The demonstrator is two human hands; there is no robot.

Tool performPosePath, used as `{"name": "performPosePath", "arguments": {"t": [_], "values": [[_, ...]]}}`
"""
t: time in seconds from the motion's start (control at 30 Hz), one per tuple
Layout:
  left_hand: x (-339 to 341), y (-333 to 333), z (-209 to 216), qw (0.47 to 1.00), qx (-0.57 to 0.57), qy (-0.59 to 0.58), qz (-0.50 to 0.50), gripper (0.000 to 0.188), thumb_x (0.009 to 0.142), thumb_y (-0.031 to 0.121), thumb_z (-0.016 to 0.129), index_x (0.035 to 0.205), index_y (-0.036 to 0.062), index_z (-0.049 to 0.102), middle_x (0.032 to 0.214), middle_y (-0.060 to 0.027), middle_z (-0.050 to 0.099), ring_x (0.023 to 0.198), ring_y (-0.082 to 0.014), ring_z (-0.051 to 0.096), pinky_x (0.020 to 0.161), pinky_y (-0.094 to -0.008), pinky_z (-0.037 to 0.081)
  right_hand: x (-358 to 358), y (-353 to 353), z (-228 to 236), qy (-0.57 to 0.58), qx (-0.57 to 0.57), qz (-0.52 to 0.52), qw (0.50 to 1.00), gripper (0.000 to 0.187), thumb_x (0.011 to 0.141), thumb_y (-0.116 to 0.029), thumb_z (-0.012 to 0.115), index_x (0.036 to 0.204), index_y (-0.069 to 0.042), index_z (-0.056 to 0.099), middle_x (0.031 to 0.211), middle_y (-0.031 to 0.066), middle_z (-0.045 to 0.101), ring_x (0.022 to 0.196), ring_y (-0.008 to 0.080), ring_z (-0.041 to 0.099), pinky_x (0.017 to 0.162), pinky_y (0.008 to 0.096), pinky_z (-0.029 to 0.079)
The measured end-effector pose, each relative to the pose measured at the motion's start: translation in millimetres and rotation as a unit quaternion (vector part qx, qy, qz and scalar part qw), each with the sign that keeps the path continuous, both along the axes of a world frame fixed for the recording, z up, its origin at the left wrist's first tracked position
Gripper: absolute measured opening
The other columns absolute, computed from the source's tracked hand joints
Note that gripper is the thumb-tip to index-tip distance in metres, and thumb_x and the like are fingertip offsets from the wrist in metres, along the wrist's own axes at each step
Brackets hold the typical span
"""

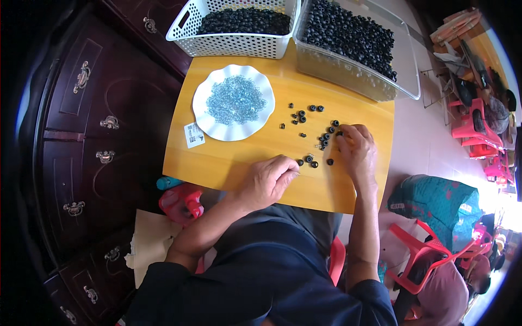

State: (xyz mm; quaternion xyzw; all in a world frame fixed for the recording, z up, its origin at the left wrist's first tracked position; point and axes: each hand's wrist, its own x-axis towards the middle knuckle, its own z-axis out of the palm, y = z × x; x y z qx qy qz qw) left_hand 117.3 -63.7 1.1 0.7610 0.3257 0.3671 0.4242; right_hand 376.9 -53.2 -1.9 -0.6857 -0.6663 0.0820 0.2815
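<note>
On the yellow table (228, 157), my right hand (360, 151) bends over the right side of a loose group of small black round pieces. Its thumb and fingers close on a black round piece (339, 133). My left hand (269, 182) rests near the table's front edge, thumb and forefinger pressed together. Whatever it may hold is too small or hidden. Just beyond its fingertips lie several black ring-like pieces (309, 159). Smaller black bits (283, 126) are scattered farther off. A white wavy-rimmed plate (242, 134) holds a heap of clear bluish small pieces (235, 100).
At the back stand a white perforated basket (234, 48) and a clear plastic bin (342, 73), both with many black pieces. A printed white card (193, 135) lies beside the plate. Dark drawers (109, 122) rise at left; a red chair (421, 255) stands at right.
</note>
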Motion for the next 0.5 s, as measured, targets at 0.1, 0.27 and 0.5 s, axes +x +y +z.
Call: {"name": "performPosePath", "arguments": {"t": [0.1, 0.27, 0.5], "values": [[-5.0, 2.5, -0.4, 0.998, 0.043, 0.047, 0.029, 0.006, 0.091, 0.0, 0.066, 0.094, 0.0014, 0.06, 0.083, -0.0144, 0.064, 0.075, -0.0349, 0.066, 0.063, -0.0386, 0.051, 3.8, 2.3, -4.0, -0.014, -0.001, 0.002, 1.0, 0.021, 0.085, -0.007, 0.071, 0.105, -0.003, 0.07, 0.097, 0.0127, 0.068, 0.09, 0.0317, 0.068, 0.08, 0.0401, 0.054], [-9.2, 8.6, -8.6, 0.964, 0.167, 0.184, 0.091, 0.008, 0.087, 0.008, 0.068, 0.091, 0.0083, 0.061, 0.086, -0.0081, 0.062, 0.08, -0.0296, 0.064, 0.068, -0.0419, 0.052, 6.3, 1.8, 2.1, 0.009, -0.008, 0.008, 1.0, 0.018, 0.087, -0.006, 0.072, 0.104, -0.002, 0.068, 0.096, 0.0127, 0.069, 0.088, 0.0281, 0.069, 0.078, 0.0365, 0.054], [-10.9, 6.7, -9.6, 0.962, 0.167, 0.192, 0.095, 0.005, 0.086, 0.005, 0.067, 0.088, 0.0064, 0.063, 0.085, -0.0099, 0.062, 0.081, -0.0328, 0.063, 0.07, -0.0426, 0.051, -5.9, -40.4, 17.0, 0.296, 0.005, -0.047, 0.954, 0.016, 0.094, -0.005, 0.07, 0.108, -0.001, 0.063, 0.097, 0.0029, 0.068, 0.09, 0.0094, 0.065, 0.081, 0.026, 0.051]]}}
